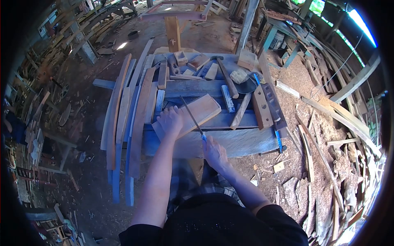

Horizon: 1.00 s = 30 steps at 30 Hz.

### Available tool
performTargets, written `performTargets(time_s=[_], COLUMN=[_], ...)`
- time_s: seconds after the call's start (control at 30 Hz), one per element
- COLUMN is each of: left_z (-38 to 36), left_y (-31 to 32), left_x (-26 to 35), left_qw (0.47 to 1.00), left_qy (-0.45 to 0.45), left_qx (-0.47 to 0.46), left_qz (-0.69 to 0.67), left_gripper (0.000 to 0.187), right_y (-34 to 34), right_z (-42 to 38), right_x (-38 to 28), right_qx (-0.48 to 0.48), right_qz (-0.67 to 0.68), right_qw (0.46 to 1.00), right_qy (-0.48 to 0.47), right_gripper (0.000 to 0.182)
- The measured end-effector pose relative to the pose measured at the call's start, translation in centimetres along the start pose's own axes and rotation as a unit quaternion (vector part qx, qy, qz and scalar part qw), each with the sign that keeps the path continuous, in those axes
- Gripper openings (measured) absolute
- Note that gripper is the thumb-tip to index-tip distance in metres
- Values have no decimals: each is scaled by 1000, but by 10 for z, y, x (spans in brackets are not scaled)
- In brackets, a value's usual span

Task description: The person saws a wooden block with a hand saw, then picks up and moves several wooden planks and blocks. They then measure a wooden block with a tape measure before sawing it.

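Note:
A pale wooden board (207,107) lies slantwise on the workbench. Over its left part my left hand (170,122) is closed, with the fingers reaching toward the far edge. My right hand (215,152) is wrapped round the blue handle of a long, narrow, dark-bladed tool (190,110). The blade runs across the board's face, pointing away from me, just to the right of my left hand. From this angle I cannot tell whether the tool is a file or a saw seen edge-on.
The workbench (246,143) carries a hammer (227,77), several wood offcuts (199,61) and a block with round holes (262,107) at the right. Long wooden strips (120,110) lie along its left side. Scrap wood and shavings (299,106) cover the floor to the right.

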State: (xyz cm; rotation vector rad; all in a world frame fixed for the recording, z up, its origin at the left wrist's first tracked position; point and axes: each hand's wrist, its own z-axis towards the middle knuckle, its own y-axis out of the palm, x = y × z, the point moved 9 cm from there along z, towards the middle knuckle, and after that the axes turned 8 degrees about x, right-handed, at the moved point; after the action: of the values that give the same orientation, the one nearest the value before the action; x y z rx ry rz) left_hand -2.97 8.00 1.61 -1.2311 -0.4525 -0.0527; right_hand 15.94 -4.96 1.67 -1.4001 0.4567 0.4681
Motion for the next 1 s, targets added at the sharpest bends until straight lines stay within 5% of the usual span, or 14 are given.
performTargets(time_s=[1.0], left_z=[4], left_y=[-4], left_x=[-2], left_qw=[998], left_qy=[-7], left_qx=[56], left_qz=[16], left_gripper=[38], right_y=[23], right_z=[48], right_x=[-41], right_qx=[-58], right_qz=[-139], right_qw=[988], right_qy=[-45], right_gripper=[15])
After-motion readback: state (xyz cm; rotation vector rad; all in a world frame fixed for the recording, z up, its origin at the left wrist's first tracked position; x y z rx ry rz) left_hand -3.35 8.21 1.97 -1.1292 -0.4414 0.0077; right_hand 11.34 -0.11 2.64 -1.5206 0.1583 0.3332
